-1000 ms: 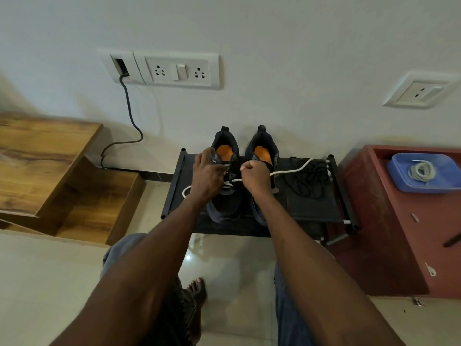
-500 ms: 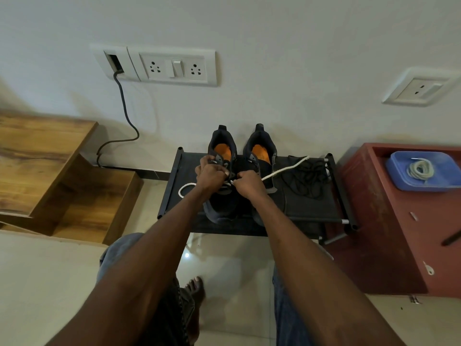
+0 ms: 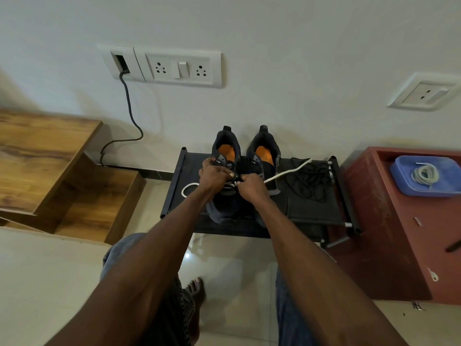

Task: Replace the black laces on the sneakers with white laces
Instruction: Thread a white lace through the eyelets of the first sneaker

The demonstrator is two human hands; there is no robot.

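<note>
1. Both hands meet mid-frame over the left sneaker (image 3: 225, 196), fingers curled.
2. Left hand (image 3: 214, 176) grips the sneaker's tongue area and pinches the white lace (image 3: 287, 172); thumb tip shows near the eyelets.
3. Right hand (image 3: 250, 187) is clenched on the same white lace, which runs taut from the fist toward the upper right.
4. A lace loop pokes out left of the left wrist, lying on the black shoe rack (image 3: 174, 186).
5. Right sneaker (image 3: 264, 151) stands just beside the left one, both with orange insoles and heels toward the wall.
6. Removed black laces (image 3: 311, 181) lie piled on the rack, right of the sneakers, under the white lace's far end.
7. Forearms hide both toe areas and the rack's front edge.
8. Right of frame: red cabinet (image 3: 389, 233) with a blue tray (image 3: 399, 181) holding a coiled pale lace (image 3: 424, 174).
9. Upper left: wall socket panel (image 3: 182, 68) with a dark cable (image 3: 129, 106); wooden steps (image 3: 50, 166) at left.
</note>
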